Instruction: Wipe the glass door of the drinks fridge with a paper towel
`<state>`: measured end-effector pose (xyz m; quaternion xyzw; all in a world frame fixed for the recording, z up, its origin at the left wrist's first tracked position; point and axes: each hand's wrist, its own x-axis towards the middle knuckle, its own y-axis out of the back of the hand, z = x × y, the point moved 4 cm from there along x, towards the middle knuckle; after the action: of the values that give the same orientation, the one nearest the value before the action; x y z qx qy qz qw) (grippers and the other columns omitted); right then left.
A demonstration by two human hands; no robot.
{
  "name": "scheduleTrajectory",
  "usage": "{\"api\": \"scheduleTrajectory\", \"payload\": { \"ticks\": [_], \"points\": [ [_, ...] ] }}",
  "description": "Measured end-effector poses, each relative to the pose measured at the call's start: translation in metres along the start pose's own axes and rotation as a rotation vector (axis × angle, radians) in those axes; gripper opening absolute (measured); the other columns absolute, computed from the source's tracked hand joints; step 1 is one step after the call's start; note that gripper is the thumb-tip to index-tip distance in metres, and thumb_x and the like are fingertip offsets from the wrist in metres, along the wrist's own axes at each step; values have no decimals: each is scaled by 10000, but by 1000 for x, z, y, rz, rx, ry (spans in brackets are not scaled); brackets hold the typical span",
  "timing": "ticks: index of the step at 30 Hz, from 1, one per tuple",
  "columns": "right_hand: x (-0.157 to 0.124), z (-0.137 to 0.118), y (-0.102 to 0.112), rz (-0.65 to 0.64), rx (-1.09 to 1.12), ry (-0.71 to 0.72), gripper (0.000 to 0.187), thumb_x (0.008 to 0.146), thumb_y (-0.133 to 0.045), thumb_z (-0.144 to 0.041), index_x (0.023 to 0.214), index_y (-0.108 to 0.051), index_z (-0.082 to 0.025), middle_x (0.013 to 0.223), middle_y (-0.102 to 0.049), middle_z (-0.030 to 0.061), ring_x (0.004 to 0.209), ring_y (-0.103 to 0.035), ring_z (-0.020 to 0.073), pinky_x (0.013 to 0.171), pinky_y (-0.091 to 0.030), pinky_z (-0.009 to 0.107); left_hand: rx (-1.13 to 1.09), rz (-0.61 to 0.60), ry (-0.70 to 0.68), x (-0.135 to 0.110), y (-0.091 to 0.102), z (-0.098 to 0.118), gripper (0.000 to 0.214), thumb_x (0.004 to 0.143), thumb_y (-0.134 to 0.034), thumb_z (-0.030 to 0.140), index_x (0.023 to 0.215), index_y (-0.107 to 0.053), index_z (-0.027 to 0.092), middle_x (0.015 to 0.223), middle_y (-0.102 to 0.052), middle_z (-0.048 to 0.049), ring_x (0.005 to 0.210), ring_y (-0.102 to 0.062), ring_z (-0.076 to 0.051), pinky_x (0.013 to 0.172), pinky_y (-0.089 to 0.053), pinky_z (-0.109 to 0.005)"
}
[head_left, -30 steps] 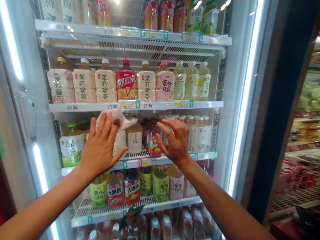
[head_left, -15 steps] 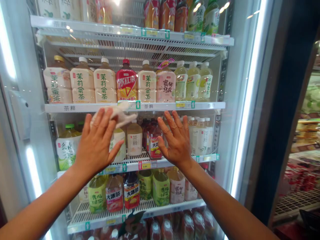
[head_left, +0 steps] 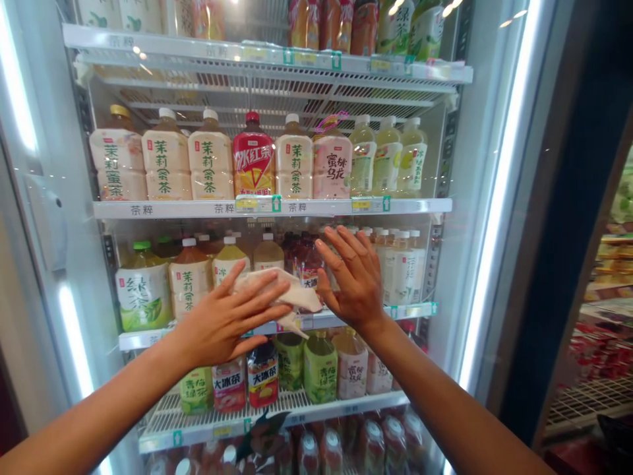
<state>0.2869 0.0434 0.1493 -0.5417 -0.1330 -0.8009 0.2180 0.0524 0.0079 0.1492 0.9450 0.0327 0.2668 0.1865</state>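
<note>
I face a drinks cooler with a glass door (head_left: 452, 277). My left hand (head_left: 225, 323) lies flat on the glass at mid height, its fingers pointing right and pinning a pale cloth (head_left: 299, 297) against the door. My right hand (head_left: 353, 280) is just to the right of the cloth, palm on the glass, fingers spread and pointing up, holding nothing. Behind the glass stand rows of tea bottles, among them a red-labelled bottle (head_left: 253, 158) on the upper shelf (head_left: 316, 206).
Bright light strips run down the door's left (head_left: 20, 86) and right (head_left: 499, 198) edges. A dark pillar (head_left: 568, 231) stands right of the cooler. Beyond it are open shelves of packaged goods (head_left: 606, 323).
My left hand has swept the cloth down and to the right, turning from fingers-up to fingers-sideways. My right hand has stayed on the glass, fingers spread.
</note>
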Motion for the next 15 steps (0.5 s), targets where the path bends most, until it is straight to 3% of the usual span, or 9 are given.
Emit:
{"api": "scheduleTrajectory", "payload": {
  "ticks": [1, 4, 5, 8, 9, 11, 13, 15],
  "points": [
    [0, -1, 1, 6, 8, 8, 692, 937, -564, -185, 1582, -330, -280, 1510, -568, 81, 1449, -478, 269, 1220, -376, 557, 2, 0, 26, -2, 2, -3, 678, 973, -497, 525, 1586, -278, 334, 1712, -186, 18, 1601, -78, -190, 1326, 9, -497],
    [0, -2, 2, 19, 19, 26, 661, 931, -566, -175, 1556, -375, -276, 1466, -607, 82, 1416, -516, 266, 1200, -405, 548, 58, 120, 451, -13, 12, -22, 720, 957, -546, 480, 1596, -261, 311, 1731, 0, -19, 1602, -8, -264, 1317, -15, -545],
    [0, -3, 2, 22, 21, 28, 659, 928, -569, -171, 1552, -382, -275, 1459, -612, 82, 1412, -520, 265, 1197, -408, 548, 65, 137, 481, -16, 13, -22, 736, 955, -546, 486, 1602, -247, 302, 1727, 52, -29, 1599, 19, -289, 1309, 5, -572],
    [0, -3, 2, 32, 31, 31, 658, 918, -582, -159, 1542, -401, -265, 1452, -616, 86, 1411, -519, 260, 1197, -407, 546, 43, 50, 190, -17, 7, -7, 735, 963, -510, 543, 1605, -232, 320, 1726, -25, -7, 1602, -46, -257, 1308, 59, -541],
    [0, -3, 3, 37, 34, 34, 650, 916, -587, -155, 1534, -413, -256, 1447, -619, 92, 1409, -520, 260, 1197, -408, 546, 42, 34, 154, -18, 5, -5, 732, 963, -506, 558, 1604, -229, 339, 1725, -74, 7, 1600, -85, -240, 1309, 66, -525],
    [1, -4, 3, 45, 39, 45, 632, 913, -594, -152, 1519, -436, -239, 1433, -627, 103, 1401, -527, 262, 1192, -413, 546, 69, 72, 336, -21, 7, -11, 746, 958, -533, 535, 1607, -208, 358, 1728, -80, 9, 1600, -93, -251, 1306, 64, -539],
    [1, -4, 3, 46, 39, 50, 633, 912, -594, -154, 1518, -437, -242, 1431, -628, 102, 1399, -529, 264, 1189, -415, 547, 92, 133, 505, -25, 10, -15, 805, 944, -562, 514, 1621, -162, 342, 1731, 12, -25, 1600, -15, -305, 1286, 80, -599],
    [1, -3, 3, 39, 38, 47, 648, 914, -588, -161, 1532, -418, -258, 1442, -621, 93, 1405, -525, 265, 1190, -414, 551, 82, 91, 313, -21, 8, -6, 828, 942, -549, 531, 1628, -137, 319, 1729, 15, -33, 1598, 24, -288, 1300, 62, -569]
  ]
}}
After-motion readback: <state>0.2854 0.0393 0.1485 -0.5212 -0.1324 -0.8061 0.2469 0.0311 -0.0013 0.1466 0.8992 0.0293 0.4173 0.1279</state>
